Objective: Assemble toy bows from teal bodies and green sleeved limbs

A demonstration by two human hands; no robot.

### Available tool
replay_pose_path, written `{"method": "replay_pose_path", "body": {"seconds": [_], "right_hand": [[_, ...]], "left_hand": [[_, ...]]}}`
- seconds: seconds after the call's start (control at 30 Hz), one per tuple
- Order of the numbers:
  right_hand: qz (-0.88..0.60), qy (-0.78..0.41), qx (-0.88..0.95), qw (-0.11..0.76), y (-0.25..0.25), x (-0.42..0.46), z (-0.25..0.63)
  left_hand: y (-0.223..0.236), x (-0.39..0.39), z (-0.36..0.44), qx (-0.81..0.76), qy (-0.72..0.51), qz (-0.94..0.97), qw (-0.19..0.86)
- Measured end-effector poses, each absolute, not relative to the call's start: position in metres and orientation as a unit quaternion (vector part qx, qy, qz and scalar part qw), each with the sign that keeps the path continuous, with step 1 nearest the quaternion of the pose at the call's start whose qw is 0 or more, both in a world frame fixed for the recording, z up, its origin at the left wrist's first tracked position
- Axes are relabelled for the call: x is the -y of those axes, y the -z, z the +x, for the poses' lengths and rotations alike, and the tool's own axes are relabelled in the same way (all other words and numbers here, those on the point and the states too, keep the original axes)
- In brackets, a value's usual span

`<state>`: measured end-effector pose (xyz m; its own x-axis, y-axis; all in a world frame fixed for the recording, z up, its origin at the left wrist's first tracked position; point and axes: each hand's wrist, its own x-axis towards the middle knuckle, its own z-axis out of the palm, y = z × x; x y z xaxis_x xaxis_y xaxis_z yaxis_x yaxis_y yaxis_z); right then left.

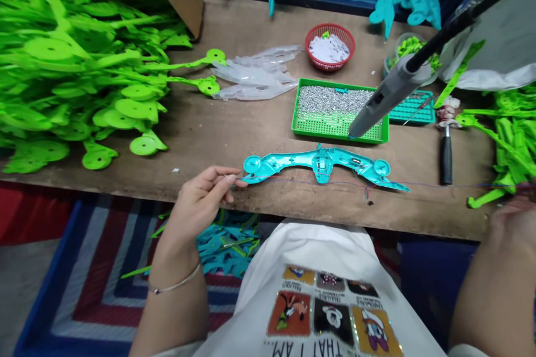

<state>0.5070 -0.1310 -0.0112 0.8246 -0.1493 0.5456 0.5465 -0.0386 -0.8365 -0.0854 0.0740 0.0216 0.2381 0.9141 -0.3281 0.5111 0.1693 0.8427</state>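
A turquoise plastic toy bow half (288, 160) lies hollow side up along the table's front edge. My left hand (209, 189) is closed in a pinch at its left tip, where a thin string (422, 184) also meets the fingers. The string runs along the bow and stretches right, past a small loose tangle below the bow's right limb, to my right hand (513, 215). That hand is at the right edge, partly cut off and blurred, closed around the string's far stretch. A small spring-like metal part sits inside the bow's right limb.
A grey electric screwdriver (385, 97) hangs over a green tray (298, 122) of screws. Behind are a red basket (330, 67) of white pieces and clear plastic pieces (255, 75). Lime bow parts (84, 83) pile up left; a black-handled hammer (446, 159) lies right.
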Motion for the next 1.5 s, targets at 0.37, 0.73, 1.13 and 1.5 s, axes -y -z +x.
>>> {"method": "replay_pose_path", "body": {"seconds": [0.37,0.73,1.13,1.5], "right_hand": [[-0.764,0.202,0.276,0.548,0.046,0.143,0.528],[-0.484,-0.443,0.64,0.4,-0.08,0.04,0.258],[-0.653,-0.31,0.581,0.374,-0.024,0.031,0.244],[-0.671,0.006,0.739,0.06,-0.026,0.007,0.266]], "left_hand": [[-0.047,-0.072,-0.089,-0.34,-0.11,0.804,0.476],[-0.069,-0.035,0.024,-0.257,-0.272,0.783,0.496],[-0.004,-0.056,0.056,-0.445,-0.298,0.646,0.545],[0.007,-0.053,0.048,-0.474,-0.232,0.676,0.515]]}}
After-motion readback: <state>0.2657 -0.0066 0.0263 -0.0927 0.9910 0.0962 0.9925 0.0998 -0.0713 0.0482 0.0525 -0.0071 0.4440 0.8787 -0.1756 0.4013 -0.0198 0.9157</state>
